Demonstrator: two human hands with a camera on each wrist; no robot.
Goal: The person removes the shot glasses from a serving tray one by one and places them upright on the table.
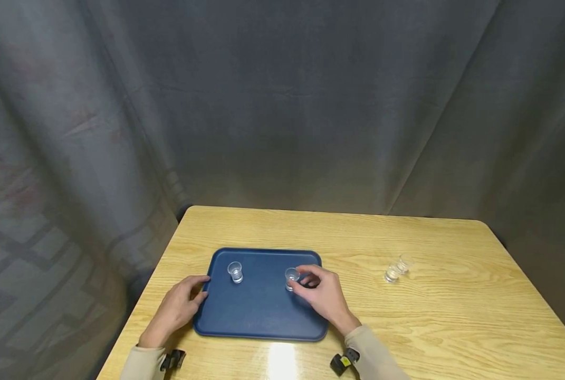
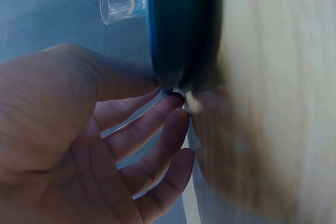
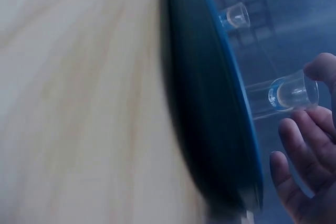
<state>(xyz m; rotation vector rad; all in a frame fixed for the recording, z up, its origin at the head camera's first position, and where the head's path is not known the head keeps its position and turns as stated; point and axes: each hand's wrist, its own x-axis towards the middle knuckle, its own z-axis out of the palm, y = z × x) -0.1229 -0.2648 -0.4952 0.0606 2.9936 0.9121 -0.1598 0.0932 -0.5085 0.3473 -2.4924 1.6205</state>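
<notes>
My right hand pinches glass near rim, at right side of tray; left hand, half-open, touches tray edge. Other glass on tray; more glasses on surface. Likely placing step; next calls for gentle release.

White glare on table, dim curtain, bluish, partly blurred wrist views

Low in the head frame, left of centre, the tray lies on the table. On it, the left glass stands at upper left, the right glass at upper right, between thumb and finger of the right hand. The left hand is at the tray's left edge. Two more glasses sit right of it.
</notes>
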